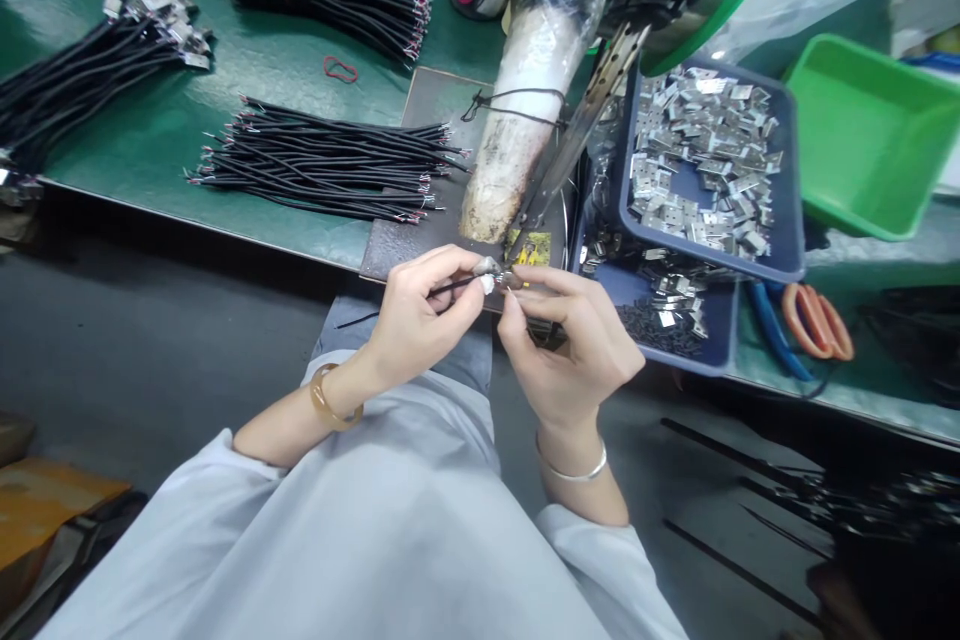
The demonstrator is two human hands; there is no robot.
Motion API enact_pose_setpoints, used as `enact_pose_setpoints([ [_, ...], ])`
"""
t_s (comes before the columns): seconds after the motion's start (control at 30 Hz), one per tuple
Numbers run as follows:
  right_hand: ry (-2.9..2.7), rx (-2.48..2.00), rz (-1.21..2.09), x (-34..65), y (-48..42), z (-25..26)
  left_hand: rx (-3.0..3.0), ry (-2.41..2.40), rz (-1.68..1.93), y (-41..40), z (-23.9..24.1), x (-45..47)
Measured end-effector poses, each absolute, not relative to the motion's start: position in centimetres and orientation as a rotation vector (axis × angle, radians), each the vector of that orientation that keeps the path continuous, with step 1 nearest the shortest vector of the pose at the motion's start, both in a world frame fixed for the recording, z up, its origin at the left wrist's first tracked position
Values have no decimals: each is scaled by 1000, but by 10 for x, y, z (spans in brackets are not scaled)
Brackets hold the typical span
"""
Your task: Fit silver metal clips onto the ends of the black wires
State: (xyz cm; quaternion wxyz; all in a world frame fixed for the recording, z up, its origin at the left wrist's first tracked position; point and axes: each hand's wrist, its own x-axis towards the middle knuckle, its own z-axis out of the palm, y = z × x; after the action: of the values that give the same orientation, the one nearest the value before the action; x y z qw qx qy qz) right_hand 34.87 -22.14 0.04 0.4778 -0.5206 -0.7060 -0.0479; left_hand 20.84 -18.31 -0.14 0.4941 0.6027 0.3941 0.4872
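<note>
My left hand [435, 305] is closed on a short black cable [455, 287], white covers on its thumb and index fingertips. Pinched between the thumb and fingers of my right hand [566, 335] is a small metal part [508, 281], which meets the cable's end; its exact shape is mostly hidden by the fingertips. Just beyond the fingers lies a yellow pad [531, 248] at the edge of a dark board [397, 242]. Several cut black cables [322, 160] with bared coloured ends lie left of it on the green table [277, 230].
A plastic-wrapped white tube [521, 110] and a perforated metal strip [592, 110] slant down close above my hands. At right stand a blue tray of metal brackets [787, 180], a green bin [870, 140] and orange-handled pliers [817, 320]. Cable bundles [322, 0] lie at the back left.
</note>
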Motion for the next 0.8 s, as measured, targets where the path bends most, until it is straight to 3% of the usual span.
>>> enact_pose_setpoints([
  [0.33,-1467,-1301,191,353,-231,-4,1266,941,1030,-187,1,207],
  [0.43,-1335,-1346,132,358,-238,-3,1261,941,1021,-190,-1,206],
  [0.67,-1736,-1506,277,355,-242,7,1515,886,1039,-195,-3,201],
  [0.8,-1436,-1467,175,368,-243,15,1432,816,927,-196,0,194],
])
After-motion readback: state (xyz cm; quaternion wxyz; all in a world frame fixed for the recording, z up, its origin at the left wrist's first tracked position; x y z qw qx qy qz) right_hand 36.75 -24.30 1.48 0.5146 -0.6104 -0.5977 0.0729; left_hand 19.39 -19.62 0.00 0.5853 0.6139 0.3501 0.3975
